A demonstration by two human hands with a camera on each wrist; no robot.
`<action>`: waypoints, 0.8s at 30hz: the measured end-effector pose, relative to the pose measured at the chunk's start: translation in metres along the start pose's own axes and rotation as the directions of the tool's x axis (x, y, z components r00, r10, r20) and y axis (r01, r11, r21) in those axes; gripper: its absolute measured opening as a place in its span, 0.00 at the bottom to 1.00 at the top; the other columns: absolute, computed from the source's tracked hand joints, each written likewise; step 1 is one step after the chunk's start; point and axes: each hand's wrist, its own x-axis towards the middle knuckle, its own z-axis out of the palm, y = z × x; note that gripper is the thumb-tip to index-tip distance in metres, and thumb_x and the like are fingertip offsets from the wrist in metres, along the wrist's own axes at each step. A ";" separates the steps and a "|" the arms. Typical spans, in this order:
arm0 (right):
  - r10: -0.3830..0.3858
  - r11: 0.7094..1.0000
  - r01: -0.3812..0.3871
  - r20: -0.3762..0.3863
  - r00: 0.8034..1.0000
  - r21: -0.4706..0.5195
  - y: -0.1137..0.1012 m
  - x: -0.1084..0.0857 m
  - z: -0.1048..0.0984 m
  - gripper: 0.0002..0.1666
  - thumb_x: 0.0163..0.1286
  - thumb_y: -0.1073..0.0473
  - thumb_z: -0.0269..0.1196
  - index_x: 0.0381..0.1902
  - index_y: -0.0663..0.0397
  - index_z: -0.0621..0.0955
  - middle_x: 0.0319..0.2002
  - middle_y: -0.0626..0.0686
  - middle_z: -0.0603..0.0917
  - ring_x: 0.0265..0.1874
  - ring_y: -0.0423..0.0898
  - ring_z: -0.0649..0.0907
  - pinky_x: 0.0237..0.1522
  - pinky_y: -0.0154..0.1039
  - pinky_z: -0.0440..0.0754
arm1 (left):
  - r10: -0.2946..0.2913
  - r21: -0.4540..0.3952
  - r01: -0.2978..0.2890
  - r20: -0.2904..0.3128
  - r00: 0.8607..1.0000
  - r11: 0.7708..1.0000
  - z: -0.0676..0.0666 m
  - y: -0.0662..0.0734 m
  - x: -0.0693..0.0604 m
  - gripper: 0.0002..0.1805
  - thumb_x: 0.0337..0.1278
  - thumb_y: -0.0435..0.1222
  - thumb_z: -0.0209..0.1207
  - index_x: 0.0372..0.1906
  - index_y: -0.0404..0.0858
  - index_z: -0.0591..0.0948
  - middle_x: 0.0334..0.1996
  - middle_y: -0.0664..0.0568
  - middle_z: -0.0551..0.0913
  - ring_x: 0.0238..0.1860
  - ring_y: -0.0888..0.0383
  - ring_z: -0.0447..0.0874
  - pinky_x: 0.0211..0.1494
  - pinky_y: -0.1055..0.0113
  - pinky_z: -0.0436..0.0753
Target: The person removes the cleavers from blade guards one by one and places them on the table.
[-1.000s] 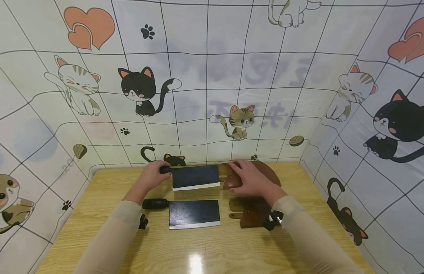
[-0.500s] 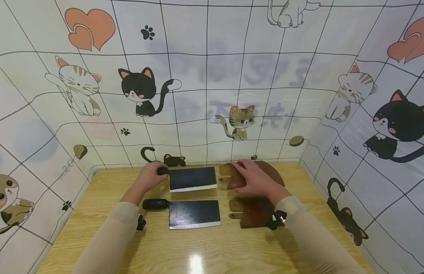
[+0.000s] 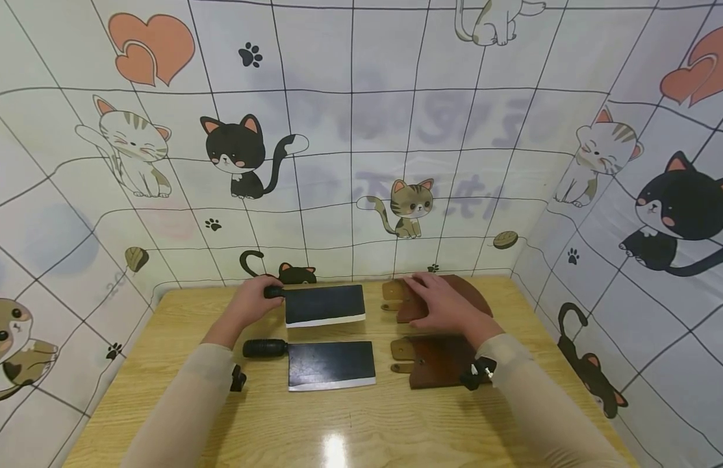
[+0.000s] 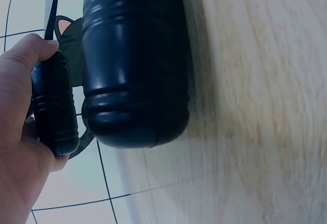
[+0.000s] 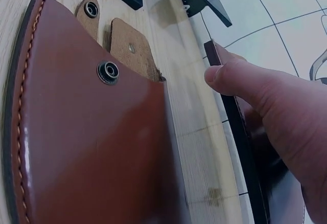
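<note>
In the head view my left hand (image 3: 247, 305) grips the black handle of the far cleaver (image 3: 325, 304), its dark blade pointing right. The left wrist view has the thumb (image 4: 37, 50) lying along the top of that handle (image 4: 55, 104). My right hand (image 3: 443, 307) holds the far brown leather knife sheath (image 3: 473, 299), thumb over its near edge (image 5: 240, 147); the other fingers are mostly hidden. A gap separates blade and sheath. Nearer lie a second cleaver (image 3: 332, 365) and a second sheath (image 3: 440, 365), its strap tabs (image 5: 134, 47) unfastened.
Everything is over a light wood table (image 3: 279, 429). A cat-printed sheet (image 3: 338, 162) hangs close behind the far edge and along both sides. The second cleaver's handle (image 4: 135, 65) lies close to my left wrist.
The far cleaver has moved left with my left hand, and the far sheath right with my right hand. The gap between them has widened. The near cleaver and sheath stay in place.
</note>
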 end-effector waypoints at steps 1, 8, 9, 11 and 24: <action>0.000 1.000 0.000 0.002 1.000 0.002 0.001 -0.001 0.000 0.68 0.64 0.35 0.81 0.91 0.46 0.59 0.83 0.61 0.64 0.83 0.65 0.63 0.79 0.66 0.66 | 0.002 0.001 -0.002 0.000 1.000 1.000 0.000 -0.001 0.001 0.20 0.70 0.36 0.73 0.62 0.32 0.88 0.61 0.35 0.87 0.60 0.34 0.86 0.60 0.37 0.85; -0.014 1.000 0.014 -0.012 1.000 0.014 0.004 -0.005 -0.001 0.67 0.62 0.40 0.83 0.89 0.54 0.62 0.82 0.63 0.65 0.82 0.67 0.64 0.78 0.68 0.67 | 0.001 0.008 -0.001 0.006 1.000 1.000 0.000 -0.003 0.001 0.19 0.69 0.35 0.73 0.61 0.32 0.88 0.60 0.36 0.87 0.59 0.35 0.86 0.61 0.38 0.84; -0.011 1.000 0.011 -0.008 1.000 0.015 0.005 -0.005 -0.001 0.67 0.62 0.40 0.84 0.89 0.54 0.62 0.82 0.63 0.65 0.82 0.67 0.64 0.78 0.68 0.67 | 0.002 0.010 -0.002 0.006 1.000 1.000 0.000 -0.003 0.001 0.19 0.69 0.35 0.74 0.60 0.32 0.89 0.59 0.36 0.88 0.59 0.35 0.86 0.62 0.38 0.84; -0.007 1.000 0.007 -0.002 1.000 0.018 0.005 -0.006 -0.002 0.67 0.62 0.40 0.84 0.89 0.54 0.62 0.82 0.64 0.65 0.82 0.67 0.64 0.78 0.68 0.66 | 0.004 0.012 -0.004 0.007 1.000 1.000 0.000 -0.003 0.001 0.19 0.69 0.35 0.73 0.60 0.32 0.89 0.59 0.36 0.88 0.59 0.35 0.86 0.62 0.38 0.84; 0.019 0.999 -0.020 0.026 0.999 0.032 0.006 -0.009 0.001 0.64 0.62 0.44 0.85 0.88 0.56 0.65 0.81 0.66 0.66 0.80 0.70 0.67 0.75 0.69 0.70 | 0.016 0.046 -0.017 0.022 1.000 0.999 0.005 -0.007 0.005 0.21 0.67 0.37 0.74 0.60 0.32 0.89 0.57 0.36 0.89 0.58 0.33 0.86 0.61 0.38 0.84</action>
